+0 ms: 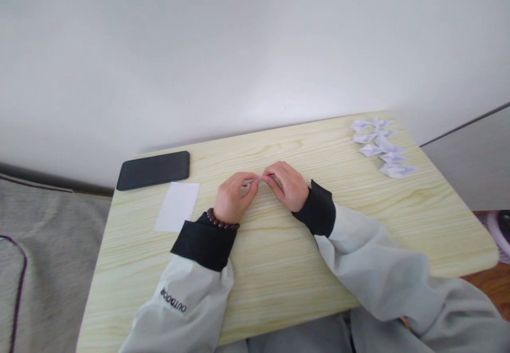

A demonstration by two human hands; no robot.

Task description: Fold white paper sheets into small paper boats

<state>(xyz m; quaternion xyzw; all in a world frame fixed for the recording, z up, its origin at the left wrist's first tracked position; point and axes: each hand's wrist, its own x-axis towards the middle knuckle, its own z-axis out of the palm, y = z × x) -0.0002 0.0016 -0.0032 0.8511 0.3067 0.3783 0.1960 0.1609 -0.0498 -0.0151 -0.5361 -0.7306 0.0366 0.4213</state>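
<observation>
1. Right in the middle of the tabletop (279, 278), two hands meet over one tiny piece of work: a slim white paper (260, 178), raised between the fingertips and mostly hidden by them.
2. Left hand (231, 198): thumb and forefinger curve into a ring, and these fingers (250, 192) pinch the paper at its left part. A dark beaded bracelet (222, 222) circles the wrist.
3. Right hand (289, 187): it comes in from the other side, thumb and forefinger pinching the paper's right end, the tips of both hands almost touching. The other fingers curl in; exactly how they lie, I cannot tell.
4. Just left of the left hand lies a flat white sheet (177, 207), its near right corner close beside the black cuff (205, 244).
5. Beyond it, at the far left, a dark phone (153, 171) lies flat, its near edge next to the sheet's far edge.
6. Over to the far right, well apart from the hands, sits a cluster of pointed white folded shapes (384, 143), packed close in uneven rows.
7. Pale grey sleeves (374, 252) reach in from the near side, the left one lettered "OUTDOOR"; a white wall (255, 50) rises behind the far edge.
</observation>
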